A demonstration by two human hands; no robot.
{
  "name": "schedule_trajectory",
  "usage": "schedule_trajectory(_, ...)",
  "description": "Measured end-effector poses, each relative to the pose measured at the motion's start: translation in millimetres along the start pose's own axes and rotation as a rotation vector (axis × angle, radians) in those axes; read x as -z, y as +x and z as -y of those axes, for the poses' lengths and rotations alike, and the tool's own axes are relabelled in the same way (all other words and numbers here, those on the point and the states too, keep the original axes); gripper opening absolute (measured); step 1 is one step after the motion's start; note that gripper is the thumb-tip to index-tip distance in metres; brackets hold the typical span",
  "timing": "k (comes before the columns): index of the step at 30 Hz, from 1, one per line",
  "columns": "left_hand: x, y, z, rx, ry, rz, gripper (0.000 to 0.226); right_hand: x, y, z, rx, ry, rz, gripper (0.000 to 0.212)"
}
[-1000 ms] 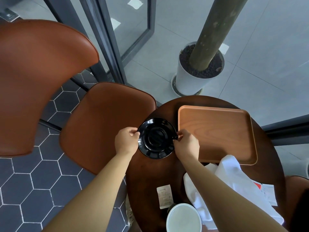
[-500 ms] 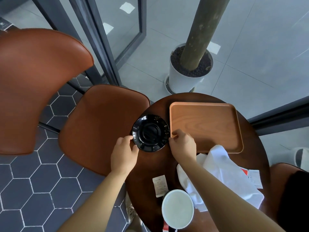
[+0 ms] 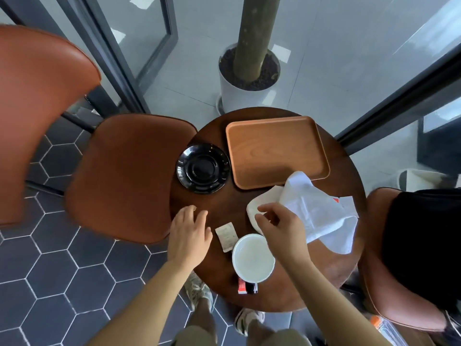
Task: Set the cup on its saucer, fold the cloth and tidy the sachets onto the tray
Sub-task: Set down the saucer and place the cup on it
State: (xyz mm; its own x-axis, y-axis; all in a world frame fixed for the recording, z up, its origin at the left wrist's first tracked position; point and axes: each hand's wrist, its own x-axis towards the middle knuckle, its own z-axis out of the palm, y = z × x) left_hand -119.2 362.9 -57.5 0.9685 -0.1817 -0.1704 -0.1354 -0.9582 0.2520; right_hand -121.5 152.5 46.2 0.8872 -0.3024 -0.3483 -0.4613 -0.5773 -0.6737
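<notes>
Two bare hands are hovering low over the round desk [image 3: 219,203], and neither is gripping anything. The left hand [image 3: 190,234] is lying flat and spread near the desk's left edge, just beside a pale sachet [image 3: 227,236]. The right hand [image 3: 279,227] is hanging with fingers loosely curled above the rim of the cup [image 3: 253,257] and the near edge of the cloth [image 3: 311,208], released, though whether the fingertips are brushing the cloth is hard to tell.

The white cup is sitting at the near side of the desk, well apart from its black saucer [image 3: 203,168], which is lying beside the wooden tray [image 3: 277,151]. Judging by its look, the cup is hard, glazed and likely slippery and breakable, so a firm pinch across the rim or around the wall seems wise; its handle is not showing. The saucer's central well should be seating the cup's foot.

The cloth is lying rumpled, one corner overlapping the tray; it is soft and limp, best taken by two corners. A red-and-black sachet [image 3: 247,288] is peeking out below the cup, and another with a red mark [image 3: 345,199] is partly covered by the cloth. These are thin, light and flat, so nipping an edge with fingertips looks easiest.
</notes>
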Motion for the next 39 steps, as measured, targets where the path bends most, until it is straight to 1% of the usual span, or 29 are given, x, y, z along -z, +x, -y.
schedule_trajectory(4,-16,-1,-3,0.041,0.034,-0.033,0.049,9,-36,-35,-0.031,0.039,-0.007,0.008)
schedule_trajectory(8,-38,-4,-8,0.102,0.045,-0.075,0.055,7,-66,-76,-0.035,0.115,-0.012,0.017)
schedule_trajectory(11,-52,-7,-12,0.124,0.032,-0.123,0.057,3,-82,-101,0.007,0.164,0.007,0.021)
schedule_trajectory(15,-63,-8,-10,0.122,0.059,-0.163,0.060,-14,-93,-124,0.016,0.095,0.122,0.035)
schedule_trajectory(18,-66,-8,-9,0.121,0.065,-0.181,0.061,-30,-98,-130,-0.029,0.033,0.153,0.042)
schedule_trajectory(20,-67,-8,-9,0.121,0.070,-0.187,0.061,-39,-98,-130,-0.089,0.076,0.147,0.042)
schedule_trajectory(24,-67,-8,-9,0.124,0.078,-0.192,0.062,-54,-94,-128,-0.266,0.270,0.138,0.033)
schedule_trajectory(26,-67,-8,-9,0.118,0.085,-0.201,0.062,-59,-94,-127,-0.309,0.322,0.132,0.028)
schedule_trajectory(34,-71,-8,-8,0.123,0.080,-0.223,0.060,-63,-98,-125,-0.331,0.409,0.104,0.018)
schedule_trajectory(39,-72,-8,-8,0.118,0.066,-0.235,0.060,-65,-98,-124,-0.313,0.377,0.095,0.018)
